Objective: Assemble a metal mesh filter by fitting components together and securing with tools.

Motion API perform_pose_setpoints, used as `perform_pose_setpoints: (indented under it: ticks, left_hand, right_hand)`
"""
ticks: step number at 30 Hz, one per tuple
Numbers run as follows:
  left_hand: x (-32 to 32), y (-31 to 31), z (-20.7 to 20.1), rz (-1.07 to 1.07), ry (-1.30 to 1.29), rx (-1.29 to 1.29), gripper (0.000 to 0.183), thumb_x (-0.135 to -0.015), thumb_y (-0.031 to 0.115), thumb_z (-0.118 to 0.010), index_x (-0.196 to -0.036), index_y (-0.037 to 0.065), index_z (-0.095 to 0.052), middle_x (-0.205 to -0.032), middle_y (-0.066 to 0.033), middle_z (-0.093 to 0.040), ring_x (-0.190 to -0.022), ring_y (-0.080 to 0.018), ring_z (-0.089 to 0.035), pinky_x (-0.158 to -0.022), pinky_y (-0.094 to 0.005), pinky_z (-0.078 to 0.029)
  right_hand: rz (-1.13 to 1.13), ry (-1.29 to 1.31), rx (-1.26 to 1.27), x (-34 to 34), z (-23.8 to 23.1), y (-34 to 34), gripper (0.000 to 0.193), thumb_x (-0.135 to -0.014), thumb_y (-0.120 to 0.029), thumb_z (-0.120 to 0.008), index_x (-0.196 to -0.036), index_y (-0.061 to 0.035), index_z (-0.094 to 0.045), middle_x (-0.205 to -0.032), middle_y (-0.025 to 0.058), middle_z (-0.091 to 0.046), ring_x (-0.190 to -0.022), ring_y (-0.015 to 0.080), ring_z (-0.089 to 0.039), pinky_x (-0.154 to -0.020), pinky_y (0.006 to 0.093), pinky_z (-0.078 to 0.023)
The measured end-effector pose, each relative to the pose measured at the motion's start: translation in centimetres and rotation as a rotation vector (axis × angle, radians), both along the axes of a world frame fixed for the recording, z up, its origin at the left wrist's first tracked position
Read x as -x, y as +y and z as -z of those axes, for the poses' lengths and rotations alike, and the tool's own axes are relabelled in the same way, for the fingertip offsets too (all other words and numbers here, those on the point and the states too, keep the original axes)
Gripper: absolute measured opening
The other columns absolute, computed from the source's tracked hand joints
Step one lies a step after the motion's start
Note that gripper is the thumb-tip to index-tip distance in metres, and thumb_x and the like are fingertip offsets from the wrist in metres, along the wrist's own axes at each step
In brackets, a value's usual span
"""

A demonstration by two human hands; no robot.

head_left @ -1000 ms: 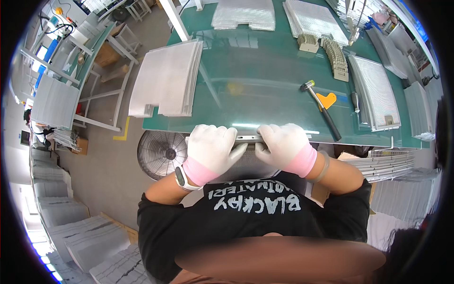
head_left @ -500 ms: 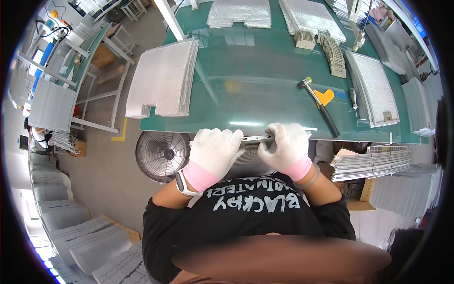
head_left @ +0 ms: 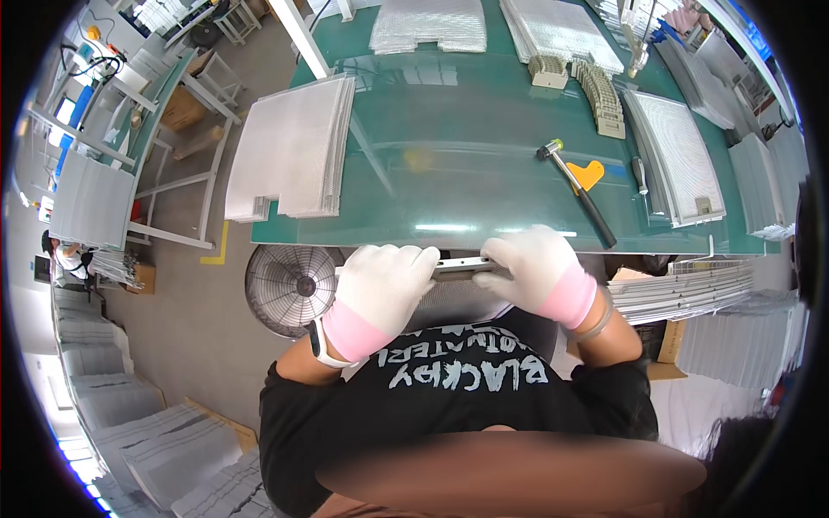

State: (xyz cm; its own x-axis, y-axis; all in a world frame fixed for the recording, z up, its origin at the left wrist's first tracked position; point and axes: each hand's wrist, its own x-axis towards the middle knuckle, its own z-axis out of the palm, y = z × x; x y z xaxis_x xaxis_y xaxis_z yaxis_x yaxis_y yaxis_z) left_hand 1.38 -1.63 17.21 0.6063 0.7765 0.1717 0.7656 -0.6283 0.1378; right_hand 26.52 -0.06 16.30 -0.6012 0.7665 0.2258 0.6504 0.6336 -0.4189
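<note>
A framed mesh panel [head_left: 458,269] stands on edge in front of me, at the table's near edge. Its light metal top rail shows between my hands, with grey mesh below it. My left hand [head_left: 382,285], in a white glove with a pink cuff, is closed over the left part of the rail. Gloved the same way, my right hand [head_left: 542,274] grips the rail farther right, its thumb and fingers bent around it. The panel's lower part is hidden by my hands and shirt.
On the green table [head_left: 414,190] lie a hammer [head_left: 580,194], an orange scraper-like piece [head_left: 589,175], a screwdriver [head_left: 639,175] and beige plastic blocks [head_left: 598,99]. Mesh sheets are stacked at left [head_left: 289,147] and right [head_left: 678,155]. A floor fan [head_left: 302,285] stands below left.
My hands and the panel have come slightly nearer to my body. The right hand has slid a little to the right, its wrist swung outward; the left has shifted slightly left.
</note>
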Motion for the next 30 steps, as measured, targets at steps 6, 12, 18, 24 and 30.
perform_pose_setpoints:
  ticks: [6, 12, 18, 24, 30]
  left_hand:
    - [1.0, 1.3, -1.6, 0.141, -0.05, 0.283, 0.026, -0.083, 0.016, -0.075, -0.107, 0.01, -0.068, -0.084, -0.01, -0.069, -0.08, -0.0332, -0.067, -0.072, -0.0441, -0.052]
    - [1.5, 1.8, -1.0, 0.153, -0.127, 0.268, 0.027, -0.082, 0.019, -0.076, -0.106, 0.009, -0.068, -0.086, -0.0108, -0.069, -0.082, -0.034, -0.068, -0.074, -0.0438, -0.052]
    - [1.3, 2.2, -0.8, 0.164, -0.104, 0.169, 0.037, -0.077, 0.021, -0.082, -0.108, 0.01, -0.065, -0.089, -0.0092, -0.067, -0.086, -0.032, -0.067, -0.075, -0.0442, -0.052]
    - [1.5, 4.6, 0.6, 0.101, -0.132, 0.134, 0.037, -0.08, 0.02, -0.079, -0.113, 0.009, -0.066, -0.094, -0.0112, -0.07, -0.089, -0.032, -0.069, -0.079, -0.0431, -0.054]
    - [1.4, 8.8, 3.0, 0.033, -0.216, 0.137, 0.032, -0.084, 0.023, -0.075, -0.112, 0.01, -0.068, -0.092, -0.0118, -0.07, -0.09, -0.0315, -0.07, -0.08, -0.041, -0.055]
  right_hand:
    - [-0.316, -0.092, 0.453, -0.5, -1.6, 2.8, 0.024, -0.09, -0.024, -0.068, -0.098, -0.0028, -0.062, -0.082, 0.0188, -0.065, -0.08, 0.0416, -0.065, -0.073, 0.048, -0.052]
    - [-0.386, -0.053, 0.573, -0.3, -1.3, 3.7, 0.025, -0.09, -0.027, -0.069, -0.098, -0.0033, -0.064, -0.082, 0.0183, -0.066, -0.079, 0.0404, -0.065, -0.071, 0.0466, -0.051]
    - [-0.271, 0.001, 0.433, -0.1, -1.1, 3.4, 0.029, -0.085, -0.03, -0.075, -0.095, -0.0044, -0.066, -0.083, 0.0177, -0.067, -0.078, 0.038, -0.066, -0.071, 0.0463, -0.052]
    - [-0.153, -0.109, 0.189, 0.2, 0.0, 4.9, 0.03, -0.085, -0.033, -0.075, -0.095, -0.0059, -0.067, -0.081, 0.0149, -0.069, -0.078, 0.0369, -0.068, -0.071, 0.0461, -0.053]
    - [0.095, -0.111, 0.175, 1.2, 2.8, 7.3, 0.037, -0.089, -0.036, -0.07, -0.109, -0.0048, -0.066, -0.092, 0.0174, -0.072, -0.088, 0.0372, -0.07, -0.081, 0.0453, -0.055]
